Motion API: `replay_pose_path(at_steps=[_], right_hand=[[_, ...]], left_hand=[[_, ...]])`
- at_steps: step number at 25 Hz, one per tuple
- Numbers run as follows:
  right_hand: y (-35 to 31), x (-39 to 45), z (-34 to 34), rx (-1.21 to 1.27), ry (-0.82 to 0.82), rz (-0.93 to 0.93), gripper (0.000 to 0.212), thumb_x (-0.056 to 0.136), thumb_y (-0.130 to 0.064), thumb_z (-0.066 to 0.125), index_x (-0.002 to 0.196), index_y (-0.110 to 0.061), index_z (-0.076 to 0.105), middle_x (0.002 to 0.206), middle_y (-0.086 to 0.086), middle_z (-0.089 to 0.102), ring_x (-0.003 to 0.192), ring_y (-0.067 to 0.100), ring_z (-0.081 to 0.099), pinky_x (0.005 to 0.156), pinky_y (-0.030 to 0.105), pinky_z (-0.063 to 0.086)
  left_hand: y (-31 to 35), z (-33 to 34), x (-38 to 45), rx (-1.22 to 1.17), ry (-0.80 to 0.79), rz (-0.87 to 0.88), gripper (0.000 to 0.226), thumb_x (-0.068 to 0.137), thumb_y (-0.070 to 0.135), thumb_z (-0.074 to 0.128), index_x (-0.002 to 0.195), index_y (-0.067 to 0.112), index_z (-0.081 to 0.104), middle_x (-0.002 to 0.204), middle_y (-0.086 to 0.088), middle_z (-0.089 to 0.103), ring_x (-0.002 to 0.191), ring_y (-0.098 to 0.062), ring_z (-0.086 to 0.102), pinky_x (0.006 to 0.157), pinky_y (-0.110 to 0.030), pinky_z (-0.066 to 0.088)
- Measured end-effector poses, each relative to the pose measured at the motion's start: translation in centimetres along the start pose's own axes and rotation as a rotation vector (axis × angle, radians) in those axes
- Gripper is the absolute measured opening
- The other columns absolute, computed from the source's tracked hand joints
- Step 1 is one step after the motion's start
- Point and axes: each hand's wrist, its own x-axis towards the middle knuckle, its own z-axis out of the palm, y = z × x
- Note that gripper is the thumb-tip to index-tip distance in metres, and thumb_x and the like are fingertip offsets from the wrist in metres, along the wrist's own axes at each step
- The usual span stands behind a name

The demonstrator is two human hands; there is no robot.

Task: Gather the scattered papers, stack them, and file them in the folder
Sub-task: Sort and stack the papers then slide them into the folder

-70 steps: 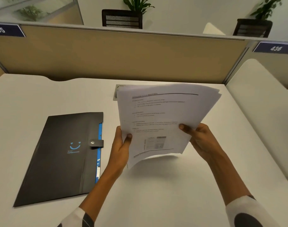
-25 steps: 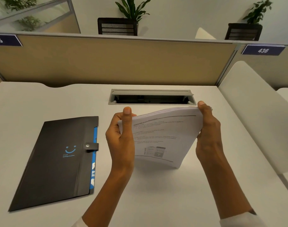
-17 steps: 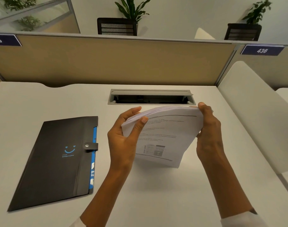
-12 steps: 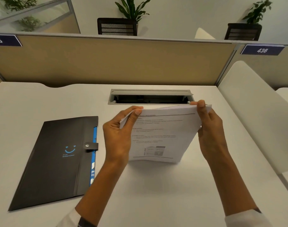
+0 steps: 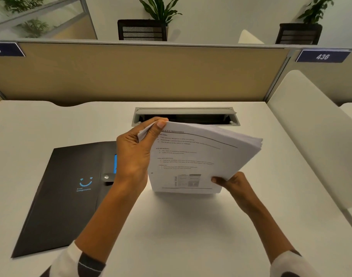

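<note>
Head view: we have the paper stack (image 5: 199, 156) in both hands, stood on its bottom edge on the counter (image 5: 181, 232), leaning away from us, printed side up. Left hand (image 5: 135, 154) pinches the top-left corner, thumb on the front sheet. Right hand (image 5: 234, 184) grips the lower-right edge, thumb on top. Top-right corner fans out a bit, so edges aren't flush yet.

Handling, as we judge it: light, floppy, sheets slide on each other easily. Stack sags if held by one corner. Best to hold two opposite edges, thumbs on top, fingers beneath, and tap the bottom edge to square up.

Black folder (image 5: 67, 188) lies flat on the counter just left of the left hand, snap tab (image 5: 108, 177) looks fastened. We'll need one hand free to open it.
</note>
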Motion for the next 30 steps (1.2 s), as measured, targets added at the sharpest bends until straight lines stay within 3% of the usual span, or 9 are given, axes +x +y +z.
replay_pose_path(at_steps=[6, 12, 15, 17, 19, 21, 23, 25, 30], right_hand=[[3.5, -0.2, 0.6, 0.029, 0.036, 0.07, 0.025, 0.085, -0.008, 0.063, 0.091, -0.03, 0.074, 0.094, -0.011, 0.076, 0.095, 0.013, 0.069, 0.079, 0.019, 0.055], [3.2, 0.6, -0.3, 0.092, 0.115, 0.05, 0.017, 0.085, -0.011, 0.063, 0.098, -0.013, 0.074, 0.096, 0.002, 0.076, 0.087, 0.018, 0.072, 0.077, 0.027, 0.058], [3.5, 0.8, -0.8, 0.072, 0.126, 0.148, 0.012, 0.085, -0.008, 0.064, 0.089, -0.012, 0.074, 0.089, 0.005, 0.076, 0.078, 0.02, 0.07, 0.074, 0.029, 0.057], [4.2, 0.9, -1.2, 0.065, 0.157, 0.25, 0.009, 0.084, -0.005, 0.064, 0.085, -0.008, 0.072, 0.084, 0.01, 0.073, 0.072, 0.024, 0.066, 0.07, 0.032, 0.055], [5.2, 0.6, -1.6, 0.075, 0.19, 0.362, 0.006, 0.083, -0.004, 0.065, 0.083, -0.003, 0.071, 0.08, 0.011, 0.071, 0.069, 0.026, 0.065, 0.066, 0.032, 0.054], [6.0, 0.3, -1.9, 0.102, 0.215, 0.448, 0.006, 0.082, -0.002, 0.066, 0.077, -0.002, 0.069, 0.078, 0.01, 0.072, 0.068, 0.027, 0.066, 0.065, 0.033, 0.057], [6.6, 0.1, -2.2, 0.119, 0.225, 0.499, 0.005, 0.081, -0.001, 0.067, 0.076, -0.001, 0.069, 0.074, 0.01, 0.073, 0.068, 0.027, 0.067, 0.064, 0.033, 0.059], [6.9, 0.1, -2.3, 0.111, 0.227, 0.522, 0.003, 0.08, -0.001, 0.067, 0.079, 0.002, 0.069, 0.074, 0.009, 0.073, 0.068, 0.028, 0.067, 0.063, 0.034, 0.058], [6.7, 0.5, -2.5, 0.073, 0.228, 0.531, 0.004, 0.079, -0.001, 0.07, 0.076, 0.001, 0.068, 0.075, 0.013, 0.072, 0.065, 0.028, 0.067, 0.06, 0.032, 0.059]], left_hand=[[-0.7, -0.1, 0.8, 0.001, 0.003, -0.051, 0.031, 0.069, 0.045, 0.06, 0.092, 0.027, 0.069, 0.072, 0.015, 0.073, 0.067, 0.001, 0.065, 0.053, -0.01, 0.049], [-1.1, -0.2, 4.9, -0.017, -0.072, -0.069, 0.023, 0.084, 0.034, 0.06, 0.099, 0.017, 0.067, 0.103, -0.015, 0.066, 0.074, -0.009, 0.063, 0.059, -0.016, 0.05], [-3.8, -1.2, 7.0, 0.067, -0.041, -0.105, 0.028, 0.084, 0.039, 0.059, 0.11, 0.027, 0.06, 0.117, -0.002, 0.061, 0.099, -0.014, 0.057, 0.077, -0.025, 0.047], [-6.7, -3.9, 7.4, 0.261, 0.089, -0.097, 0.039, 0.087, 0.042, 0.055, 0.12, 0.023, 0.056, 0.124, 0.003, 0.055, 0.112, -0.014, 0.051, 0.091, -0.029, 0.042], [-10.3, -8.0, 7.0, 0.573, 0.23, -0.098, 0.043, 0.09, 0.036, 0.053, 0.124, 0.009, 0.054, 0.131, -0.01, 0.054, 0.119, -0.024, 0.05, 0.101, -0.037, 0.041], [-13.8, -12.1, 5.8, 0.881, 0.287, -0.258, 0.047, 0.089, 0.032, 0.056, 0.126, 0.004, 0.052, 0.134, -0.024, 0.048, 0.123, -0.037, 0.044, 0.104, -0.05, 0.037], [-16.4, -14.5, 4.0, 1.132, 0.215, -0.473, 0.059, 0.084, 0.038, 0.06, 0.131, 0.005, 0.046, 0.141, -0.029, 0.035, 0.132, -0.043, 0.03, 0.109, -0.06, 0.023], [-18.0, -15.3, 2.5, 1.272, 0.094, -0.523, 0.074, 0.08, 0.047, 0.062, 0.137, 0.007, 0.038, 0.149, -0.028, 0.021, 0.138, -0.045, 0.013, 0.11, -0.062, 0.009], [-18.6, -15.1, 2.2, 1.401, -0.004, -0.494, 0.083, 0.08, 0.058, 0.054, 0.142, 0.011, 0.026, 0.152, -0.027, 0.011, 0.138, -0.049, 0.008, 0.108, -0.067, 0.01]])
